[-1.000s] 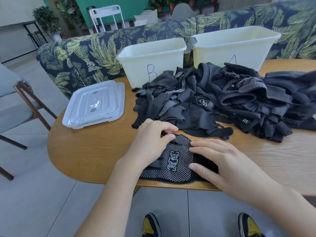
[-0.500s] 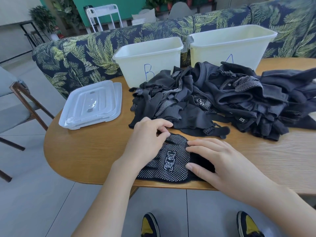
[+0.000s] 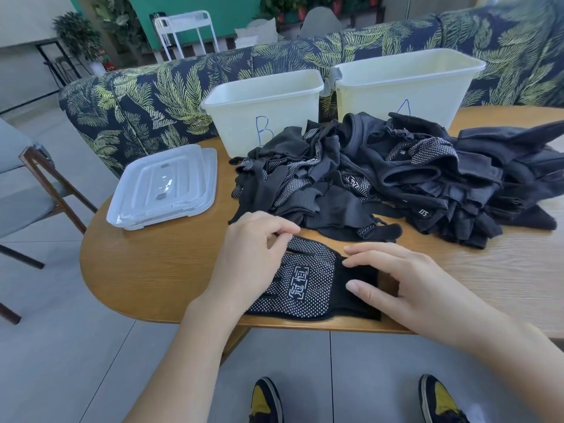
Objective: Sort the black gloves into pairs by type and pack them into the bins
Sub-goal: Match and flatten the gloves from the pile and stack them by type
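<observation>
Head view: dotted glove [image 3: 305,285] is lying flat at the table's [image 3: 152,270] near edge, as a second ago. Left hand [image 3: 253,254] is pinching its upper edge; right hand [image 3: 406,282], fingers straight, is pressing its cuff. Pairing is continuing; pile [image 3: 396,178] and bins [image 3: 262,117] are waiting beyond.

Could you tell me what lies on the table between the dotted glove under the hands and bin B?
In the head view, the left part of the glove pile lies between the dotted glove and bin B, reaching up against the bin's front.
</observation>
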A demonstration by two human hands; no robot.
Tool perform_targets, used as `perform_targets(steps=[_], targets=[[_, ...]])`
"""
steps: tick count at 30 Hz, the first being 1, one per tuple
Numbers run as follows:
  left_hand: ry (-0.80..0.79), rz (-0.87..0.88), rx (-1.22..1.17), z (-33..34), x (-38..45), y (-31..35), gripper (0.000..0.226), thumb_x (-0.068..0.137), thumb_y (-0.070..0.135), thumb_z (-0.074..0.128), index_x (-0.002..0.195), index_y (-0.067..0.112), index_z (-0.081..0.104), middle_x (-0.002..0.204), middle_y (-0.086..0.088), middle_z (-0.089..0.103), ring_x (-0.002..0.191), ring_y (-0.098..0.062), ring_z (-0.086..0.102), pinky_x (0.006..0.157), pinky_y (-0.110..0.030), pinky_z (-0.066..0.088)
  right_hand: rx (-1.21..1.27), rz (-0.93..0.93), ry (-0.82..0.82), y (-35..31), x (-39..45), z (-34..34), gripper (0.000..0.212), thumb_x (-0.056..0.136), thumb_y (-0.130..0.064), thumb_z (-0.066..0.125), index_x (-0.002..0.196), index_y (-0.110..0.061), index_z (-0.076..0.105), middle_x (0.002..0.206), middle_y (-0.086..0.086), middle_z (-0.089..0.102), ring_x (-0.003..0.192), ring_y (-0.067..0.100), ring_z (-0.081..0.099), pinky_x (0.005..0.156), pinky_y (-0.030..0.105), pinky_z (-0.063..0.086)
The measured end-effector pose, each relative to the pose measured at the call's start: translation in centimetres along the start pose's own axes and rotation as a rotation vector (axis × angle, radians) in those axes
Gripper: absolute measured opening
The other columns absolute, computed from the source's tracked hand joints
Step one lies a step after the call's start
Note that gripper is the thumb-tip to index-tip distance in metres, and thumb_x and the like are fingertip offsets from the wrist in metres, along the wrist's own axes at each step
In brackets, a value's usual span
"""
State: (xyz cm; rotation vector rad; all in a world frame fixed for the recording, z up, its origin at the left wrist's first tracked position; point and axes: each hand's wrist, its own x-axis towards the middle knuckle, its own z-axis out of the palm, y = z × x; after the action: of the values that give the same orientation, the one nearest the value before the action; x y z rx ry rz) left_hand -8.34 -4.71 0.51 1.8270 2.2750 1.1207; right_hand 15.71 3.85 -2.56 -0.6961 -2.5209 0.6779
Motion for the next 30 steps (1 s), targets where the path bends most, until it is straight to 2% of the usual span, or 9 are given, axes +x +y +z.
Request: perform_targets(steps=[3, 6, 9, 11, 14, 19, 23, 26, 30], targets=[[0.012, 0.11, -0.068, 0.5, -2.5, 1.4, 0.018, 0.088, 0.014, 0.077, 0.098, 0.029, 0.081, 0.095, 0.019, 0.069, 0.088, 0.006, 0.059, 0.08, -0.005, 0.042, 0.012, -0.022, -0.009, 0.5, -0.5, -0.3, 0.033, 0.093, -0.057, 0.055, 0.116, -0.039, 0.069, 0.132, -0.033, 0.056, 0.126, -0.01, 0.049, 0.094, 0.009, 0.041], [-0.006, 0.236, -0.088, 1.5, -5.8, 2.3, 0.015, 0.091, 0.029, 0.076, 0.105, 0.026, 0.08, 0.099, 0.017, 0.067, 0.099, -0.003, 0.059, 0.088, -0.02, 0.047, 0.042, -0.034, -0.009, 0.3, -0.8, -0.5, 0.034, 0.095, -0.055, 0.056, 0.115, -0.034, 0.072, 0.131, -0.03, 0.058, 0.123, -0.01, 0.053, 0.101, 0.009, 0.039], [-0.051, 0.325, -0.021, 2.5, -8.4, 1.8, 0.041, 0.085, 0.058, 0.072, 0.113, 0.028, 0.076, 0.11, 0.017, 0.063, 0.109, -0.004, 0.053, 0.096, -0.027, 0.041, 0.071, -0.035, -0.031, -0.2, -1.3, -0.5, 0.037, 0.096, -0.057, 0.054, 0.115, -0.032, 0.074, 0.131, -0.027, 0.059, 0.12, -0.008, 0.055, 0.099, 0.01, 0.041], [-0.047, 0.379, 0.037, 3.0, -9.2, 1.1, 0.053, 0.078, 0.067, 0.073, 0.115, 0.03, 0.075, 0.118, 0.017, 0.061, 0.114, -0.005, 0.051, 0.099, -0.031, 0.036, 0.096, -0.028, -0.047, -0.6, -1.7, -0.6, 0.038, 0.094, -0.056, 0.055, 0.115, -0.031, 0.074, 0.13, -0.026, 0.059, 0.12, -0.008, 0.055, 0.097, 0.008, 0.04], [0.025, 0.431, 0.068, 3.6, -9.7, 0.5, 0.05, 0.077, 0.062, 0.076, 0.113, 0.028, 0.076, 0.121, 0.012, 0.064, 0.117, -0.01, 0.052, 0.1, -0.038, 0.037, 0.121, -0.03, -0.062, -0.9, -2.1, -0.6, 0.026, 0.095, -0.043, 0.063, 0.112, -0.028, 0.076, 0.127, -0.025, 0.061, 0.11, -0.006, 0.059, 0.088, 0.007, 0.042], [0.184, 0.517, 0.044, 3.8, -9.9, 1.0, 0.016, 0.09, 0.033, 0.074, 0.102, 0.023, 0.08, 0.113, 0.006, 0.069, 0.109, -0.019, 0.057, 0.09, -0.044, 0.043, 0.189, -0.035, -0.069, -1.3, -2.1, -0.6, 0.015, 0.095, -0.033, 0.067, 0.105, -0.031, 0.077, 0.123, -0.024, 0.063, 0.091, 0.004, 0.064, 0.079, 0.01, 0.045], [0.271, 0.449, -0.117, 3.5, -10.2, 1.4, 0.029, 0.099, 0.04, 0.066, 0.095, 0.015, 0.081, 0.099, 0.009, 0.072, 0.096, -0.014, 0.063, 0.083, -0.042, 0.047, 0.251, -0.041, -0.098, -1.4, -2.2, -0.7, 0.031, 0.09, -0.058, 0.066, 0.107, -0.035, 0.077, 0.126, -0.026, 0.061, 0.109, 0.004, 0.062, 0.089, 0.014, 0.046], [0.301, 0.338, -0.218, 3.0, -10.7, 1.2, 0.03, 0.097, 0.039, 0.068, 0.096, 0.011, 0.079, 0.098, 0.009, 0.073, 0.098, -0.008, 0.065, 0.085, -0.034, 0.051, 0.194, -0.085, -0.12, -1.7, -2.1, -0.3, 0.055, 0.073, -0.075, 0.072, 0.115, -0.04, 0.072, 0.13, -0.031, 0.057, 0.127, 0.006, 0.049, 0.101, 0.012, 0.037], [0.319, 0.264, -0.288, 2.3, -11.3, 1.0, 0.032, 0.097, 0.038, 0.068, 0.101, 0.008, 0.077, 0.102, 0.005, 0.073, 0.103, -0.012, 0.068, 0.093, -0.024, 0.051, 0.186, -0.174, -0.051, -2.8, -1.4, 0.9, 0.04, 0.079, -0.061, 0.074, 0.108, -0.034, 0.075, 0.129, -0.029, 0.06, 0.131, 0.006, 0.048, 0.105, 0.015, 0.037]])
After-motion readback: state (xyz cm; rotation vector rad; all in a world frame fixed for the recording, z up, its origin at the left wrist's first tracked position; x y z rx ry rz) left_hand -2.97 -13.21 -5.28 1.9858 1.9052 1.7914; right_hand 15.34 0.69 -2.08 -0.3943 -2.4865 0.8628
